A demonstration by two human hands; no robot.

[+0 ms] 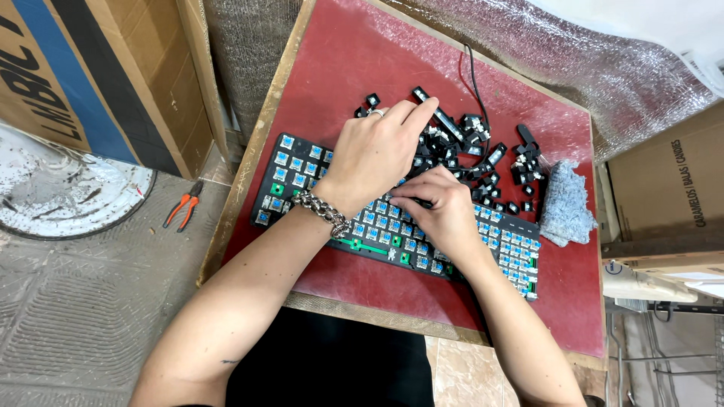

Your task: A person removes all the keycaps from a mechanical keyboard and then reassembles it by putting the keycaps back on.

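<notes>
A black keyboard (pixel 302 177) with its keycaps off lies across the red table (pixel 354 53), showing rows of blue switches. My left hand (pixel 377 151), with a chain bracelet at the wrist, hovers over the keyboard's upper middle, its fingers reaching toward a pile of loose black keycaps (pixel 460 147); whether it holds one I cannot tell. My right hand (pixel 441 207) rests on the keyboard's middle with fingers curled down onto the switches. More keycaps (pixel 528 162) lie to the right.
A grey-blue cloth (pixel 566 200) lies at the table's right. The keyboard's black cable (pixel 475 83) runs to the far edge. Orange-handled pliers (pixel 183 205) lie on the floor left, beside a round white lid (pixel 60 196). Cardboard boxes stand left (pixel 113 75) and right (pixel 671 181).
</notes>
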